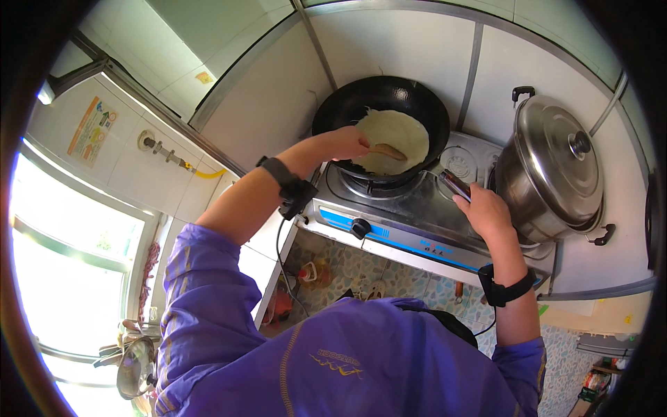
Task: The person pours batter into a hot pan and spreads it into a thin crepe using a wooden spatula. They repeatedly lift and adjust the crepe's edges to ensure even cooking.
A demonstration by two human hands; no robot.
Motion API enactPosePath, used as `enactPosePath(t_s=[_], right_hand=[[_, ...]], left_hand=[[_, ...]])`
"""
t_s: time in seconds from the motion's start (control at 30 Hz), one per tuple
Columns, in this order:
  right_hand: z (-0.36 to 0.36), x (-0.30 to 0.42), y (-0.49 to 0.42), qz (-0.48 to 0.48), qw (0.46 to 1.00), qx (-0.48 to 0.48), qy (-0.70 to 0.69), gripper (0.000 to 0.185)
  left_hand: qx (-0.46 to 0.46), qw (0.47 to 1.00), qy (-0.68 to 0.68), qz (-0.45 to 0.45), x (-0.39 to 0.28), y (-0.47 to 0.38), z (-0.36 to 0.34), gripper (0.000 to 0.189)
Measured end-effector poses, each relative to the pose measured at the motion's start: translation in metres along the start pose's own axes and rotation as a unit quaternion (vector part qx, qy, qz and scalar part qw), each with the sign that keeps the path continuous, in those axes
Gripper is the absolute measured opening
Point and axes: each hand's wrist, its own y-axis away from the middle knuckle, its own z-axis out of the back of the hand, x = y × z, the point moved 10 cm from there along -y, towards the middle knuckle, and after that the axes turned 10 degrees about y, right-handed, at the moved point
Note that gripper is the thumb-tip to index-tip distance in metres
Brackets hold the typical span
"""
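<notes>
A black wok [333, 107] sits on the left burner of a two-burner gas stove [411, 208], with a thin layer of pale batter [398, 127] spread over its bottom. My left hand [350, 143] is over the wok's near left side, its fingers closed around a wooden spatula [391, 151] whose flat end lies on the batter. My right hand [484, 208] grips the wok's dark handle [455, 184] to the right, above the stove top. Dark straps with small devices are on both of my wrists.
A large lidded steel pot [542, 172] stands on the right burner, close to my right hand. White panels [401, 41] surround the stove's back. A yellow gas hose [208, 172] runs at left. An oil bottle [312, 273] stands on the floor below.
</notes>
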Motion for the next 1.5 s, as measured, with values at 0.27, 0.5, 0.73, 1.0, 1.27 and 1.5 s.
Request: enactPosePath(t_s=[0.27,0.5,0.73,1.0,1.27,1.5], right_hand=[[0.001,0.001,0.000,0.000,1.000,0.003,-0.002,0.037],[0.001,0.001,0.000,0.001,1.000,0.003,0.005,0.038],[0.003,0.002,0.001,0.004,1.000,-0.006,0.011,0.037],[-0.001,0.000,-0.001,0.002,1.000,-0.002,0.010,0.038],[0.000,0.001,0.000,0.007,1.000,-0.006,0.012,0.040],[0.000,0.001,0.000,0.001,1.000,0.000,0.014,0.040]], left_hand=[[0.022,0.967,-0.252,0.005,0.007,0.047,0.051,0.026],[-0.179,0.953,-0.241,-0.049,0.000,0.009,0.064,0.030],[-0.053,0.992,-0.103,0.042,0.000,-0.032,0.011,0.032],[0.046,0.994,-0.071,0.072,0.019,0.030,0.038,0.025],[-0.108,0.953,-0.284,0.014,0.026,0.018,0.068,0.032],[-0.075,0.980,-0.181,-0.022,0.002,-0.025,0.021,0.032]])
